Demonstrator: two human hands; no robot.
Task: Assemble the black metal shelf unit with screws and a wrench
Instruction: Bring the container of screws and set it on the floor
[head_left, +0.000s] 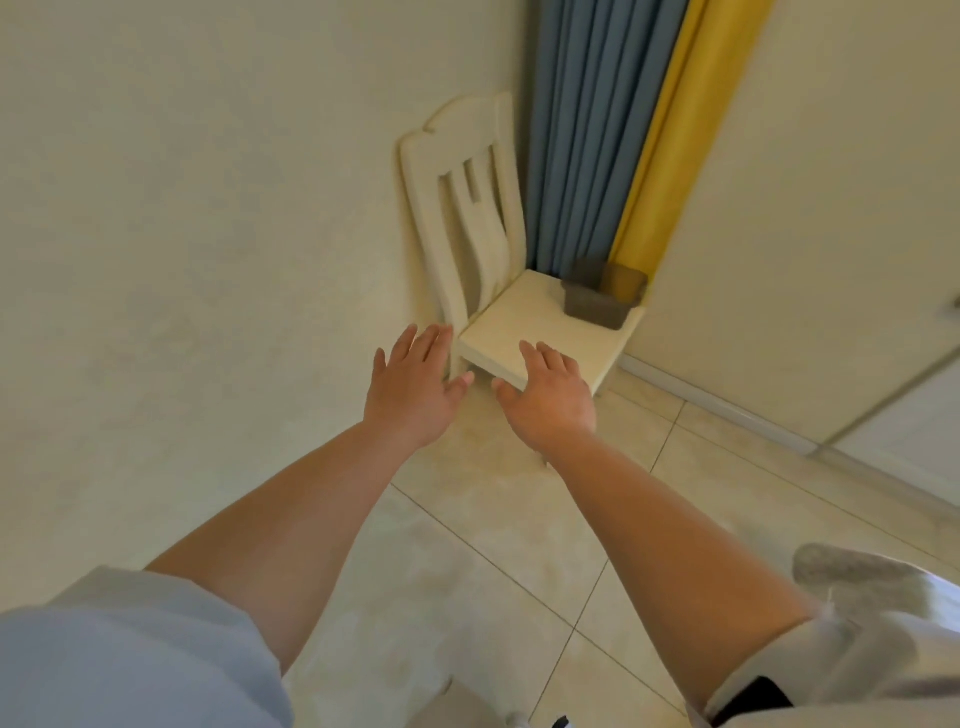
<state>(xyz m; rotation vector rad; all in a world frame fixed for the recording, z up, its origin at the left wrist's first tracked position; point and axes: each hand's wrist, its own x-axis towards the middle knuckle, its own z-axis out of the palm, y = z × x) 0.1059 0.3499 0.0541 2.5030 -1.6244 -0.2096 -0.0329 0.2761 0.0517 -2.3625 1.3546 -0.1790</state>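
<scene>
Cream chair (498, 291) is reached for by left hand (415, 384) and right hand (550, 395), both spread and empty; black shelf parts are not seen, judged stiff, heavy, best gripped by frame edges.

Soft even warm light, faint shadows, slight overall blur, wide-angle bending at edges.
</scene>
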